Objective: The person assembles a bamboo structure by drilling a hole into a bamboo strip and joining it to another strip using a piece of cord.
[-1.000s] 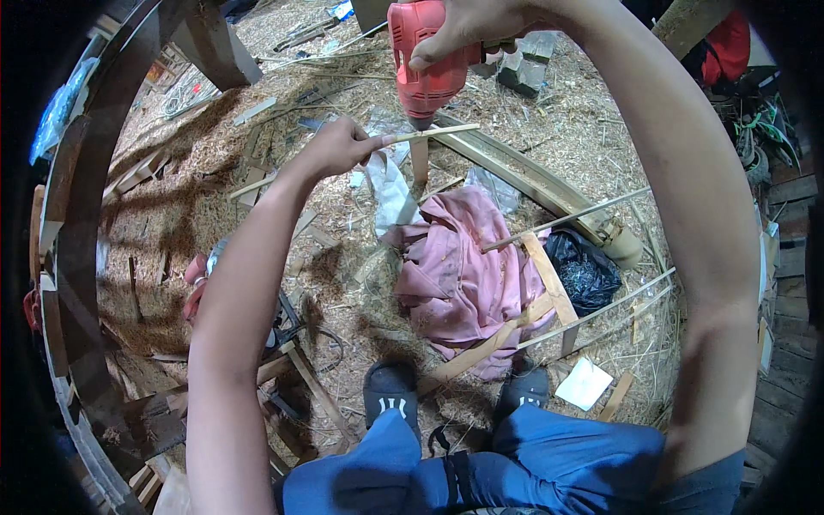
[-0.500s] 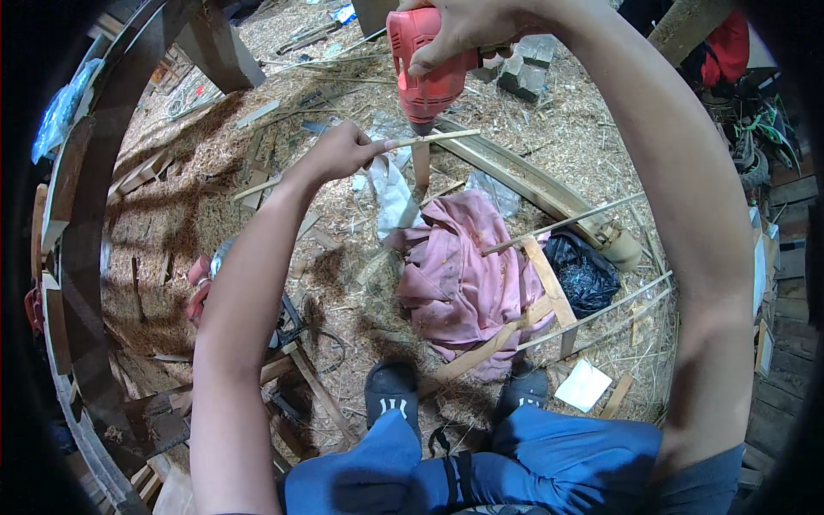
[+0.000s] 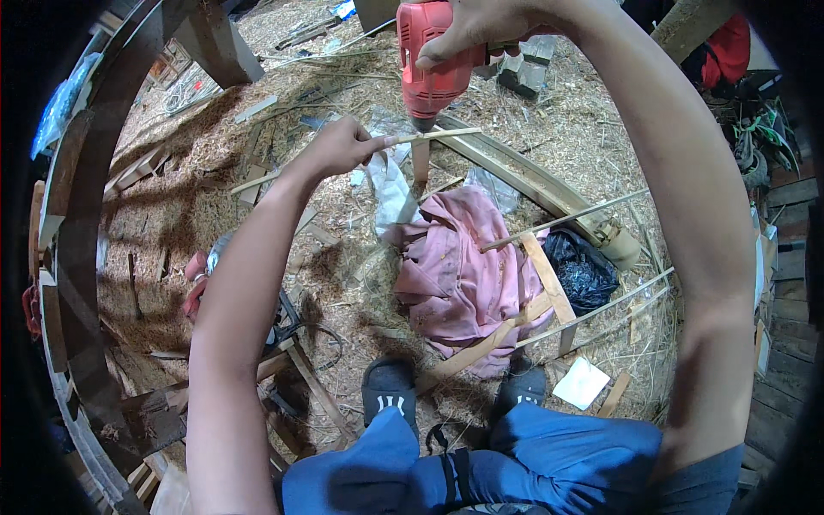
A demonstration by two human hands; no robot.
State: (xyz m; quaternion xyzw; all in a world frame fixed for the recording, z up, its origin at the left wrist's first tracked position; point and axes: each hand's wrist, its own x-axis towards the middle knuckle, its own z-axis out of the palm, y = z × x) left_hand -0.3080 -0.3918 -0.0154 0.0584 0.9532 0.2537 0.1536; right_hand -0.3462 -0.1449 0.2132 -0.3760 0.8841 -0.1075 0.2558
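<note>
A red power drill (image 3: 429,73) points downward at the top middle, my right hand (image 3: 489,34) wrapped round it. Its dark chuck end meets a thin wooden strip (image 3: 451,133); the bit itself is too small to make out. My left hand (image 3: 350,146) pinches that strip just left of the drill, and the strip's other end (image 3: 255,183) shows beyond my left wrist. Below the drill tip stands a narrow upright piece of wood (image 3: 420,163). Whether the strip touches it I cannot tell.
A pink cloth (image 3: 459,266) lies in front of my feet, beside a wooden frame (image 3: 549,283) and a black plastic bag (image 3: 579,270). A long timber (image 3: 515,172) runs behind them. Wood shavings and offcuts cover the ground. A curved wooden structure (image 3: 81,257) rises at the left.
Very little differs. The drill and my right hand have shifted slightly to the right, while the left hand keeps its pinch on the strip.
</note>
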